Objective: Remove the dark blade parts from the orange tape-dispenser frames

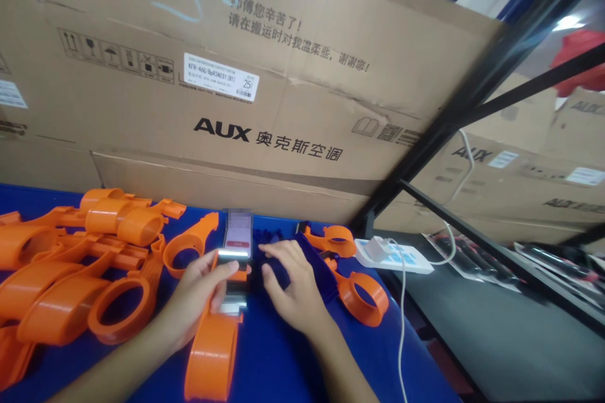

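My left hand (pixel 201 286) is closed around the upper part of an orange tape dispenser (pixel 211 356). Its ring hangs toward me, and a shiny metal strip and a dark part show near my fingers. To its right, my right hand (pixel 295 286) hovers with thumb and fingers apart and nothing visible between them. Small dark blue pieces (pixel 268 237) lie just beyond those fingertips, partly hidden by the hand. A dark blue container or bag (pixel 322 271) is beside my right wrist. A phone (pixel 239 233) with a lit screen is propped just beyond my left hand.
Several orange tape dispensers (pixel 63 308) are heaped at left on the blue tabletop (pixel 278 365). Two more dispensers (pixel 363 299) lie at right, near a white power strip (pixel 401 258) with a cable. A large cardboard box (pixel 283 107) and a black metal frame (pixel 439 119) stand behind.
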`<state>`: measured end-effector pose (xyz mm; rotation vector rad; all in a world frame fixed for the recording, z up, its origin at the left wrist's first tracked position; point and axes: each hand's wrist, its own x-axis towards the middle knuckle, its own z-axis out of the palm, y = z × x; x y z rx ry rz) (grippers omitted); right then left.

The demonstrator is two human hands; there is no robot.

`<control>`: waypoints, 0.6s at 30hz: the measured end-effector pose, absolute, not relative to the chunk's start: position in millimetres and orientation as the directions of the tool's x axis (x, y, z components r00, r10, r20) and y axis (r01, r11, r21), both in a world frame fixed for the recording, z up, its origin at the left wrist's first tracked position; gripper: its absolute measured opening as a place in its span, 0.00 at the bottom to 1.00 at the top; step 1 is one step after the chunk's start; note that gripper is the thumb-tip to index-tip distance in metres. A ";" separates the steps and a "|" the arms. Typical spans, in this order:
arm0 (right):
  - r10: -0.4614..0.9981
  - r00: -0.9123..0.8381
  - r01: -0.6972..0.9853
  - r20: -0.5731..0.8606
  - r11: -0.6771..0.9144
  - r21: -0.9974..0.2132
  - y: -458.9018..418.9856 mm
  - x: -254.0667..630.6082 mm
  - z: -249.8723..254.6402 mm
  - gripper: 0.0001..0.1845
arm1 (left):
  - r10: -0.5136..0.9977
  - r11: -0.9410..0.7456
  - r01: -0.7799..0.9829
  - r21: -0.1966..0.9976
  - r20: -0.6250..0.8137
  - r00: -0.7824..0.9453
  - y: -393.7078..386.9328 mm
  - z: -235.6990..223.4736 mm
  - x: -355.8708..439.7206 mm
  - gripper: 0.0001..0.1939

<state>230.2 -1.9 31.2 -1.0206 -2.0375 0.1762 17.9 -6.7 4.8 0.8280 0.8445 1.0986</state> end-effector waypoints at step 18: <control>0.770 -0.221 0.669 0.599 0.566 -0.482 -1.6 221.3 23.8 0.09 | 0.978 0.192 -0.742 0.643 -0.065 0.197 18.4 25.5 -29.4 0.10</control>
